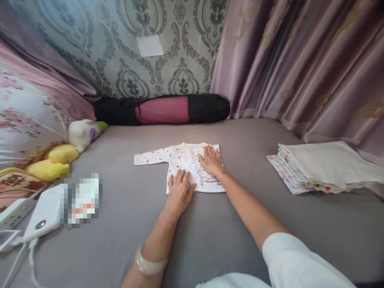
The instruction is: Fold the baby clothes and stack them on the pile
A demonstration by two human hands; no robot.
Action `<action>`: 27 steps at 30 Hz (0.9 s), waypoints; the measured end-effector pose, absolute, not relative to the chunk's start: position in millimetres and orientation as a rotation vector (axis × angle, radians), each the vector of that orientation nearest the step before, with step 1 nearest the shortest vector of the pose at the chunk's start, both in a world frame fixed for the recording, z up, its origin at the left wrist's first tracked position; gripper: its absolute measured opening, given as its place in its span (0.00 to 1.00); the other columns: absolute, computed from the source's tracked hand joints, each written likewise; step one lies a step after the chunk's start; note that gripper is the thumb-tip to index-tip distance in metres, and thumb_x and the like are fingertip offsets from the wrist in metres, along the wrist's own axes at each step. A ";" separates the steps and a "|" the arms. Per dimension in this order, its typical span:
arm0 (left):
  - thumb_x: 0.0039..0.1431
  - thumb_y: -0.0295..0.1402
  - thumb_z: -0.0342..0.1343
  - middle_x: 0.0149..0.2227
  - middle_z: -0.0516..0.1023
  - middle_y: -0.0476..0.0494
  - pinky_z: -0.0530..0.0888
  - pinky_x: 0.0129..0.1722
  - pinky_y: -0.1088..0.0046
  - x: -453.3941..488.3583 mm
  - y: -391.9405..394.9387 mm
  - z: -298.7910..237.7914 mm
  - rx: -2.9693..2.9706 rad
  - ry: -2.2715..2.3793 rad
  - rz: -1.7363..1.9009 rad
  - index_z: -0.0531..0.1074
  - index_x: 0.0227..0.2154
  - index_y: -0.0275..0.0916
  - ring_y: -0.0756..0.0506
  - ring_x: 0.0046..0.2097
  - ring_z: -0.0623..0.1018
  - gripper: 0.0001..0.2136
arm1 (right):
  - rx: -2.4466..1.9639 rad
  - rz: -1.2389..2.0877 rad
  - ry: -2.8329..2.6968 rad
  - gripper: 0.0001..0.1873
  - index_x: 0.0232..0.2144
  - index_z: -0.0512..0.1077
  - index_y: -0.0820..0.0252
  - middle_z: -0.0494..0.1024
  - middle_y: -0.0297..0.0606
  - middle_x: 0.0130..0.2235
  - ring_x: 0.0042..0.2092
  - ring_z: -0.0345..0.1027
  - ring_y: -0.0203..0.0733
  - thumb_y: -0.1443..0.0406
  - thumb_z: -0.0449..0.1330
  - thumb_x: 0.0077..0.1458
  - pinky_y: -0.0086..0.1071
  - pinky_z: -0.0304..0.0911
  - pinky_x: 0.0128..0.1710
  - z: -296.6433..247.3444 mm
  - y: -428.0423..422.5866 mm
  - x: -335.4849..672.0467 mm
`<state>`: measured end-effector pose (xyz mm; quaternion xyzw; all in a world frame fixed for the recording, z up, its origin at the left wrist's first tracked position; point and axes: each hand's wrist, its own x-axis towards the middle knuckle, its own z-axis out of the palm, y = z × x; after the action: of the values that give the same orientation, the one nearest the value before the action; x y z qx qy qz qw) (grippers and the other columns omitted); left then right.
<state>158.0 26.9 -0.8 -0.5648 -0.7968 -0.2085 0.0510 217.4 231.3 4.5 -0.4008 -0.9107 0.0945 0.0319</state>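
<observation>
A small white baby shirt (183, 158) with a dotted print and a car drawing lies flat on the grey sheet. One sleeve stretches out to the left; on the right side no sleeve shows, and the edge there looks straight. My left hand (180, 188) rests flat on the shirt's lower left part, fingers stretched out. Higher up, near the right shoulder, my right hand (211, 160) presses flat with its fingers spread, partly covering the car drawing. Neither hand grips the cloth. A pale bangle (151, 262) circles my left wrist.
A stack of folded clothes (324, 164) lies at the right. Along the wall stretches a black and pink rolled bag (162, 109). Plush toys (84, 134) and a floral pillow (27, 116) sit at the left, near a white power bank (46, 212) with cables and a power strip (16, 212).
</observation>
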 end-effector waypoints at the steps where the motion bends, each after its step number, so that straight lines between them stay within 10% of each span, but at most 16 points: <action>1: 0.67 0.40 0.43 0.61 0.66 0.31 0.58 0.62 0.48 158.1 26.8 -0.8 -1.718 -2.427 -0.636 0.63 0.57 0.36 0.36 0.65 0.61 0.20 | -1.232 0.301 -2.806 0.38 0.67 0.46 0.75 0.43 0.50 0.70 0.70 0.31 0.48 0.52 0.34 0.66 0.44 0.25 0.67 5.4 231.6 217.8; 27: 0.67 0.40 0.44 0.61 0.66 0.33 0.60 0.61 0.49 158.1 27.4 3.4 -1.718 -2.499 -0.666 0.62 0.57 0.39 0.38 0.64 0.64 0.19 | -1.398 0.298 -2.734 0.38 0.66 0.48 0.78 0.45 0.55 0.69 0.69 0.37 0.52 0.52 0.34 0.65 0.44 0.36 0.66 6.0 261.0 235.4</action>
<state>158.1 27.4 3.4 -0.5531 -0.8048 -0.2145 0.0184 235.4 261.0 6.0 -0.4530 -0.8858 0.0966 0.0282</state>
